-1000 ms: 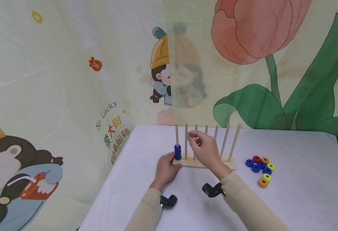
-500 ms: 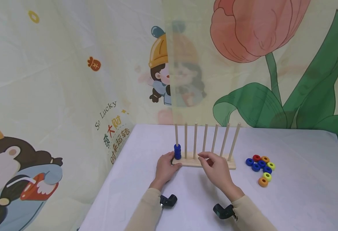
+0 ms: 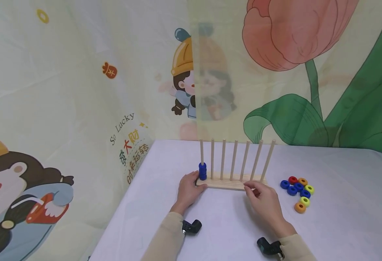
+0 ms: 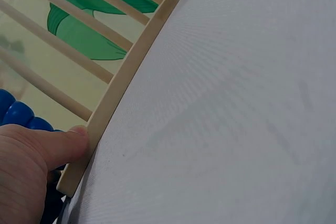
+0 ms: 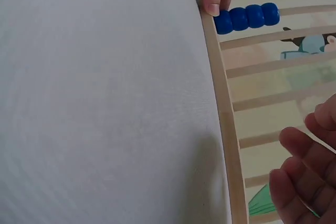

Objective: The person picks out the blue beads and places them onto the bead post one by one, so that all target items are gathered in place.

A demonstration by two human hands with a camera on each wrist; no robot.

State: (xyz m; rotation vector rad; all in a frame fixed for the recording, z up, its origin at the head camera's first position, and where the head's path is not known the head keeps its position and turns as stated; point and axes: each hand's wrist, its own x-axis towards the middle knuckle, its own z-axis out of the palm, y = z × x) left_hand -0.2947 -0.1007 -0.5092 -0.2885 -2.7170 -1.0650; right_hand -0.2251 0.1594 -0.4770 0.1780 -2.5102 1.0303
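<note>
Blue rings [image 3: 202,171] are stacked on the leftmost peg [image 3: 202,152] of the rack [image 3: 221,184]; six pegs [image 3: 223,159] are left bare, loose rings [image 3: 298,189] on the counter [image 3: 344,203]. The rack is clamped by the left hand [image 3: 189,189]; nothing is seen held by the right hand [image 3: 266,203], its grip loosely curled.

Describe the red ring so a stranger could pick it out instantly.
On the white table, find the wooden peg rack. To its right lies a loose group of small rings. The red ring sits at the group's far edge, beside an orange ring; it's the only red one among blue, yellow and orange.
</note>
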